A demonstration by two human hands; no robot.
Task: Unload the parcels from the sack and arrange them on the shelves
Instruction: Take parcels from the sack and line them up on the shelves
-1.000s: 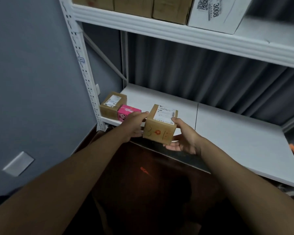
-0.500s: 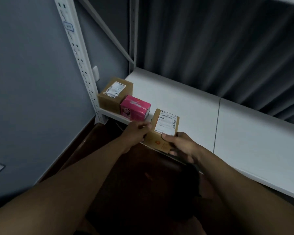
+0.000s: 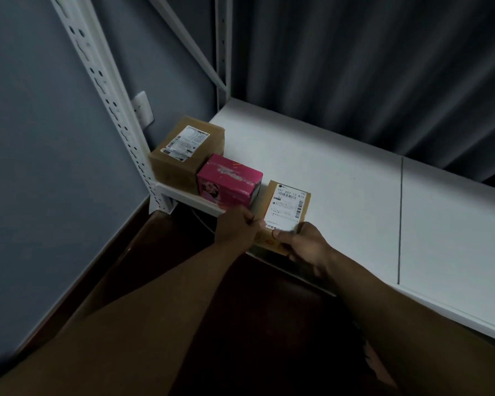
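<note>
Three boxes line the smooth white shelf (image 3: 340, 178) front edge: brown cardboard box (image 3: 183, 155), glossy pink box (image 3: 229, 181), then labelled cardboard parcel (image 3: 286, 212). Left hand (image 3: 236, 228) & right hand (image 3: 303, 244) both grip the parcel's near corners.

My left hand (image 3: 236, 228) covers the near left corner of the small brown parcel (image 3: 287, 208), and my right hand (image 3: 303, 244) hides its near right corner and most of its front face. The small print on its label (image 3: 287, 207) is too fine to read. The white shelf (image 3: 355, 195) runs out of view at the right edge. Both my forearms are cut off at the bottom edge.
</note>
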